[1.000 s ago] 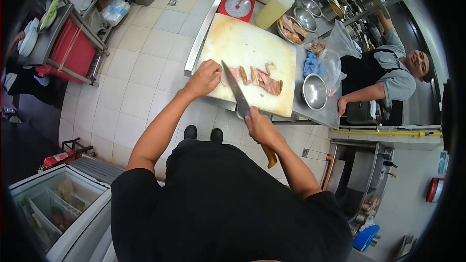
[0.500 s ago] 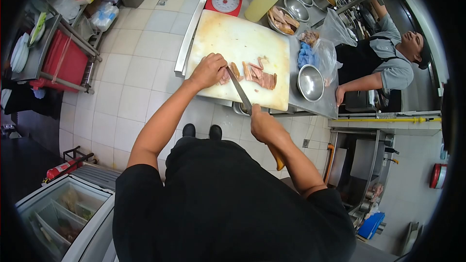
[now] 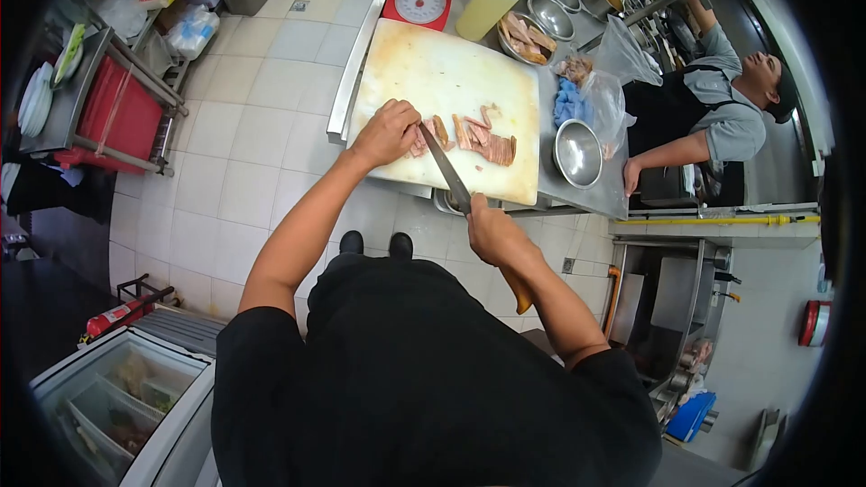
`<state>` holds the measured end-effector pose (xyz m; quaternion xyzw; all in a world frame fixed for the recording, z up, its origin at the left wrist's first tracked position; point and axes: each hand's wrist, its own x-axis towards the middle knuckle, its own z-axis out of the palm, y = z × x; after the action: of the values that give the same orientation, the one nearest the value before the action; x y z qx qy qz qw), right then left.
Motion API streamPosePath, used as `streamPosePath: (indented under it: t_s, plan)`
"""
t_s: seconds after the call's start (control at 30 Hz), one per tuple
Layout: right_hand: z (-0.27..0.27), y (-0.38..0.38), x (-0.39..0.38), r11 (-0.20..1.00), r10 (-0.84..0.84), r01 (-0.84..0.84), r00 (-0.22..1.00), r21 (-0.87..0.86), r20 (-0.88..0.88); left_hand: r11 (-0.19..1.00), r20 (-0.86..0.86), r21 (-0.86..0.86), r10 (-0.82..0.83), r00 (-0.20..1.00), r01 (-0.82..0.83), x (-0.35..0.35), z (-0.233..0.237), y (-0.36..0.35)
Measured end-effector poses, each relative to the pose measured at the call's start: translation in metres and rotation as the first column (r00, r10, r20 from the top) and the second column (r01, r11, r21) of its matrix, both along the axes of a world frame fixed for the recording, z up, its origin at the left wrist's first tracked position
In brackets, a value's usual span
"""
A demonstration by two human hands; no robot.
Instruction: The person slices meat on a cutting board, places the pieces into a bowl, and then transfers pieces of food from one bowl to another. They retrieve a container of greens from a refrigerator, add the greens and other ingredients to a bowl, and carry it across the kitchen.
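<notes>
My right hand (image 3: 492, 227) is closed round the handle of a long knife (image 3: 448, 169). Its blade slants up and left across the front of a white cutting board (image 3: 433, 63). Near the blade's tip, the curled fingers of my left hand (image 3: 385, 133) press a piece of meat (image 3: 418, 145) to the board; the hand hides part of it. Just right of the blade is another strip of meat (image 3: 440, 130). Further right on the board lies a pile of sliced meat (image 3: 490, 144), pink with browned edges.
Behind the board stand a red scale (image 3: 420, 2) and a squeeze bottle (image 3: 492, 4) of yellowish liquid. To the right are a bowl of meat pieces (image 3: 528, 39), a blue cloth (image 3: 570, 103) and a steel bowl (image 3: 577, 154). A co-worker (image 3: 704, 113) leans on the counter's far side.
Little differs. The knife and my left hand have shifted very slightly, and the strip beside the blade shows a bit more. The co-worker's head has moved slightly.
</notes>
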<state>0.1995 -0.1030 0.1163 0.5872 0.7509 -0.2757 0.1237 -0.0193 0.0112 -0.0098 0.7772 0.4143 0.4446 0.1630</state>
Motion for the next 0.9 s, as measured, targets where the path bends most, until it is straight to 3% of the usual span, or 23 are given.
streamPosePath:
  t_s: [0.07, 0.17, 0.27, 0.33, 0.37, 0.43, 0.47, 0.53, 0.57, 0.63, 0.73, 0.9]
  plan:
    - [-0.007, 0.002, -0.008, 0.999, -0.013, 0.013, 1.0, -0.036, -0.012, 1.0, 0.006, -0.018, 0.003, 1.0, -0.003, 0.0, -0.003, -0.001]
    - [-0.051, 0.0, -0.011, 0.994, -0.065, 0.072, 0.993, 0.079, -0.097, 1.0, 0.006, -0.013, -0.011, 1.0, 0.011, -0.004, 0.001, -0.001]
    - [-0.031, 0.011, 0.001, 0.995, -0.097, 0.093, 0.979, -0.03, -0.18, 0.996, 0.036, -0.093, -0.007, 0.999, 0.011, -0.006, 0.006, -0.001]
    - [-0.02, 0.011, 0.006, 0.995, -0.099, 0.101, 0.974, 0.001, -0.204, 0.973, 0.196, -0.227, 0.099, 0.976, -0.053, -0.008, 0.017, 0.009]
    - [-0.015, 0.006, 0.009, 0.994, -0.111, 0.114, 0.976, 0.005, -0.189, 0.974, 0.185, -0.221, 0.085, 0.979, -0.043, -0.009, 0.022, 0.016]
    - [-0.004, -0.003, 0.008, 0.995, -0.088, 0.093, 0.981, 0.022, -0.175, 0.996, 0.042, -0.024, -0.086, 0.995, 0.087, -0.007, 0.049, 0.033]
    - [0.001, -0.005, 0.005, 0.996, -0.091, 0.085, 0.974, -0.041, -0.209, 0.97, -0.015, -0.081, -0.23, 0.973, 0.228, -0.002, 0.058, 0.041]
    - [-0.011, -0.011, 0.003, 1.0, 0.018, -0.012, 0.969, 0.025, -0.248, 0.92, -0.243, -0.176, -0.385, 0.89, 0.35, 0.015, 0.062, 0.055]
    - [-0.014, -0.012, 0.002, 1.0, 0.01, -0.002, 0.968, 0.03, -0.252, 0.918, -0.248, -0.173, -0.392, 0.886, 0.358, 0.023, 0.061, 0.057]
    - [-0.012, -0.014, -0.004, 0.998, -0.004, -0.014, 0.967, -0.069, -0.255, 0.88, -0.465, -0.426, -0.414, 0.783, 0.213, 0.037, 0.057, 0.062]
    - [-0.02, -0.015, -0.005, 0.999, 0.029, -0.037, 0.958, -0.023, -0.286, 0.845, -0.544, -0.468, -0.507, 0.668, 0.26, 0.043, 0.057, 0.069]
    - [-0.019, -0.01, -0.016, 0.995, -0.025, -0.002, 0.963, -0.101, -0.269, 0.799, -0.543, -0.53, -0.576, 0.61, 0.283, 0.046, 0.062, 0.076]
